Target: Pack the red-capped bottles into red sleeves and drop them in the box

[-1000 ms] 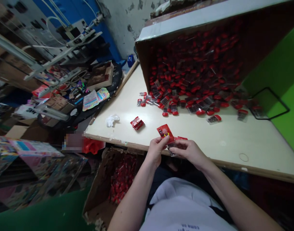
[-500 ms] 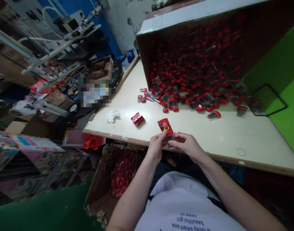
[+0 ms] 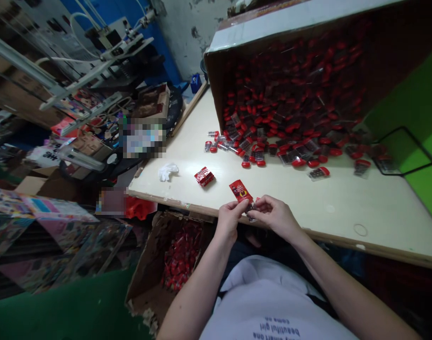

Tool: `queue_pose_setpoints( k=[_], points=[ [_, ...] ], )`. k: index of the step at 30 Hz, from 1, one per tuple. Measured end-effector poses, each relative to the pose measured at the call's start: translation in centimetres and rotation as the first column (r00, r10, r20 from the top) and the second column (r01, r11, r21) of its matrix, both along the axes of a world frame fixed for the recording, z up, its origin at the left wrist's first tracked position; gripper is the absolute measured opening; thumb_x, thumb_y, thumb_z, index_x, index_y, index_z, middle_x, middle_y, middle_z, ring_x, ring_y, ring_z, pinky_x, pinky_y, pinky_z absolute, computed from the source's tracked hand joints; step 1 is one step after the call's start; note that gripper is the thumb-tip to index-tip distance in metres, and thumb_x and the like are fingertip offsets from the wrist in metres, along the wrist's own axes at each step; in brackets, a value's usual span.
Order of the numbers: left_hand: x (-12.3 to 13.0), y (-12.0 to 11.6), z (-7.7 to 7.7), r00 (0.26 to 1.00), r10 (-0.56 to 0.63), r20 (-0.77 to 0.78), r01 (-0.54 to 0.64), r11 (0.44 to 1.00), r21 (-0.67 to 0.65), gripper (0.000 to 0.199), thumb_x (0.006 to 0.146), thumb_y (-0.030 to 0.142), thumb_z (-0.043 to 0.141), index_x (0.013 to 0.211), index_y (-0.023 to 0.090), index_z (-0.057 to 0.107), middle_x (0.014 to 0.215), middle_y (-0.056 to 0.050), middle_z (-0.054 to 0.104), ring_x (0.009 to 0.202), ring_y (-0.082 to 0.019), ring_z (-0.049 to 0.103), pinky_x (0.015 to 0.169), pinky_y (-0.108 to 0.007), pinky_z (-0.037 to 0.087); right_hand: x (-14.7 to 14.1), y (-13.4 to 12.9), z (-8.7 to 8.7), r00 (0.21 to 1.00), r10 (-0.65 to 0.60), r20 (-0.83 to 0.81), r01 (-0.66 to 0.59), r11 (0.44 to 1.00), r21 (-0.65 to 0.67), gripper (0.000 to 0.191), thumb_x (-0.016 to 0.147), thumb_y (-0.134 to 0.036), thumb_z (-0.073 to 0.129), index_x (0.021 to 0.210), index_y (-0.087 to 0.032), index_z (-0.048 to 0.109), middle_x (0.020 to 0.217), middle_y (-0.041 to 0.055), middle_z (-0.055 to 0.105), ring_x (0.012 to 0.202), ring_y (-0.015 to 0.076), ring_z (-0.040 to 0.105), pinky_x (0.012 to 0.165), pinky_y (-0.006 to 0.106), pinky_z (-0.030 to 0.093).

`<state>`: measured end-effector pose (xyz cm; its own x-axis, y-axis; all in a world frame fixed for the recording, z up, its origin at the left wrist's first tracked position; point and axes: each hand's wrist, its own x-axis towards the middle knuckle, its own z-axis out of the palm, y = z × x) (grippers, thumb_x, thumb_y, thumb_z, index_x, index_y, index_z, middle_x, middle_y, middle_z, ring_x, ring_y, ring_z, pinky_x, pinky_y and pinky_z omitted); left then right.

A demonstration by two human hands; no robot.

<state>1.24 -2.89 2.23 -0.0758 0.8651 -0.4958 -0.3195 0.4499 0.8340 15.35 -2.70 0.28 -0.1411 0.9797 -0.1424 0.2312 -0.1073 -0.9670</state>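
Observation:
A red printed card (image 3: 240, 190) is pinched in my left hand (image 3: 230, 218), its upper part sticking out over the table's front edge. My right hand (image 3: 276, 215) is closed on a small clear case (image 3: 251, 215) with dark contents, right against the card's lower end. Fingers cover much of the case, and whether it sits inside the card or behind it I cannot tell. A bit of red shows above the right fingers. To the left on the table lies a stack of red cards (image 3: 204, 176).
A big carton (image 3: 216, 89) on its side spills many red-capped clear cases (image 3: 290, 153) onto the white table (image 3: 308, 198). Crumpled white tissue (image 3: 168, 172) and a rubber band (image 3: 360, 230) lie there too. Below the edge, an open carton (image 3: 145, 264) holds red packets. A black wire frame (image 3: 407, 174) leans right.
The card has tilted further left between my hands, and my right fingers have shifted slightly around the clear case. The whole view has moved a little.

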Motion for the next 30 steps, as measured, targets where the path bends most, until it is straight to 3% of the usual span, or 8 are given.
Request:
queue_pose_setpoints(
  k=[6, 10, 13, 18, 21, 27, 30],
  points=[
    [0.3, 0.2, 0.1, 0.987, 0.156, -0.037, -0.154, 0.987, 0.039, 0.025, 0.056, 0.034, 0.078, 0.066, 0.011, 0.070, 0.062, -0.004, 0.066, 0.055, -0.010, 0.051, 0.060, -0.023, 0.037, -1.4, -0.4, 0.9, 0.996, -0.075, 0.046, 0.072, 0.996, 0.053, 0.023, 0.069, -0.039, 0.070, 0.078, -0.021, 0.059, 0.074, 0.0010, 0.067, 0.066, 0.0167, 0.064, 0.061, 0.027, 0.050],
    [0.1, 0.2, -0.1, 0.983, 0.180, -0.043, -0.177, 0.981, 0.078, 0.024, 0.056, 0.032, 0.078, 0.064, 0.012, 0.069, 0.060, -0.004, 0.065, 0.056, -0.011, 0.052, 0.062, -0.024, 0.039, -1.9, -0.6, 1.4, 0.987, -0.089, 0.134, 0.071, 0.989, 0.131, 0.021, 0.071, -0.039, 0.069, 0.079, -0.022, 0.060, 0.072, 0.0003, 0.066, 0.063, 0.0160, 0.062, 0.060, 0.027, 0.049],
    [-0.5, 0.1, -0.6, 0.992, 0.121, 0.028, -0.123, 0.990, 0.062, 0.026, 0.059, 0.033, 0.077, 0.071, 0.011, 0.071, 0.068, -0.005, 0.067, 0.061, -0.011, 0.055, 0.064, -0.024, 0.039, -1.9, -0.5, 0.9, 0.997, -0.071, 0.037, 0.068, 0.994, 0.083, 0.023, 0.070, -0.039, 0.070, 0.078, -0.021, 0.059, 0.073, 0.0011, 0.066, 0.066, 0.0167, 0.062, 0.062, 0.028, 0.049],
    [-2.1, -0.3, -0.9, 0.965, -0.109, 0.238, 0.101, 0.994, 0.042, 0.032, 0.068, 0.037, 0.070, 0.085, 0.010, 0.070, 0.079, -0.009, 0.068, 0.068, -0.014, 0.058, 0.069, -0.027, 0.041, -1.7, -0.2, 0.3, 0.943, -0.030, -0.331, -0.042, 0.977, -0.209, 0.029, 0.067, -0.041, 0.073, 0.078, -0.019, 0.058, 0.073, 0.0010, 0.065, 0.067, 0.0151, 0.062, 0.059, 0.025, 0.049],
    [-2.9, -0.3, -0.4, 0.943, -0.163, 0.289, 0.155, 0.987, 0.049, 0.035, 0.072, 0.042, 0.066, 0.085, 0.010, 0.070, 0.081, -0.011, 0.068, 0.070, -0.015, 0.059, 0.072, -0.028, 0.042, -2.0, -0.3, 0.5, 0.919, -0.054, -0.391, -0.065, 0.956, -0.285, 0.028, 0.068, -0.041, 0.072, 0.078, -0.018, 0.059, 0.073, 0.0000, 0.065, 0.064, 0.0129, 0.062, 0.057, 0.023, 0.048],
    [-3.2, 0.6, -0.4, 0.978, -0.074, 0.194, 0.069, 0.997, 0.030, 0.034, 0.068, 0.042, 0.070, 0.081, 0.010, 0.070, 0.077, -0.010, 0.068, 0.071, -0.015, 0.059, 0.070, -0.026, 0.041, -2.6, -0.3, 0.1, 0.976, -0.047, -0.213, 0.014, 0.988, -0.154, 0.032, 0.065, -0.042, 0.074, 0.080, -0.018, 0.059, 0.074, 0.0037, 0.066, 0.069, 0.0170, 0.063, 0.062, 0.028, 0.051],
    [-3.1, 1.0, -0.8, 0.987, 0.002, 0.163, 0.000, 1.000, -0.014, 0.033, 0.062, 0.039, 0.075, 0.077, 0.010, 0.070, 0.073, -0.009, 0.067, 0.064, -0.013, 0.058, 0.066, -0.025, 0.041, -2.0, -0.5, 0.1, 0.987, -0.009, -0.158, -0.002, 0.998, -0.064, 0.037, 0.065, -0.040, 0.075, 0.091, -0.019, 0.059, 0.084, 0.0057, 0.067, 0.077, 0.0193, 0.064, 0.067, 0.030, 0.053]
  ],
)
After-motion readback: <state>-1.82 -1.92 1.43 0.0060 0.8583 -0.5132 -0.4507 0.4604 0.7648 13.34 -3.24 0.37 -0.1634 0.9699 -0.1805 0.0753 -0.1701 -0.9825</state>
